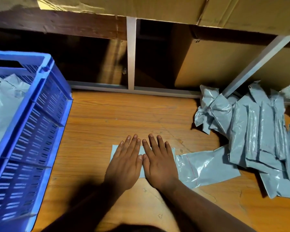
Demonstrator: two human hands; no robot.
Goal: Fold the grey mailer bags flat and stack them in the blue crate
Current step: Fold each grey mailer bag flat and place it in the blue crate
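A folded grey mailer bag (114,152) lies flat on the wooden table, mostly hidden under my hands. My left hand (126,162) and my right hand (159,162) press down on it side by side, palms flat and fingers straight. To its right lies another grey mailer bag (206,166), unfolded and glossy. A loose pile of grey mailer bags (258,131) fills the right side of the table. The blue crate (40,124) stands at the left, with several grey bags (5,104) inside it.
The wooden table (124,114) runs between the crate and the pile. A white metal shelf frame (131,54) stands along its back edge, with cardboard boxes (216,64) behind it and cardboard overhead.
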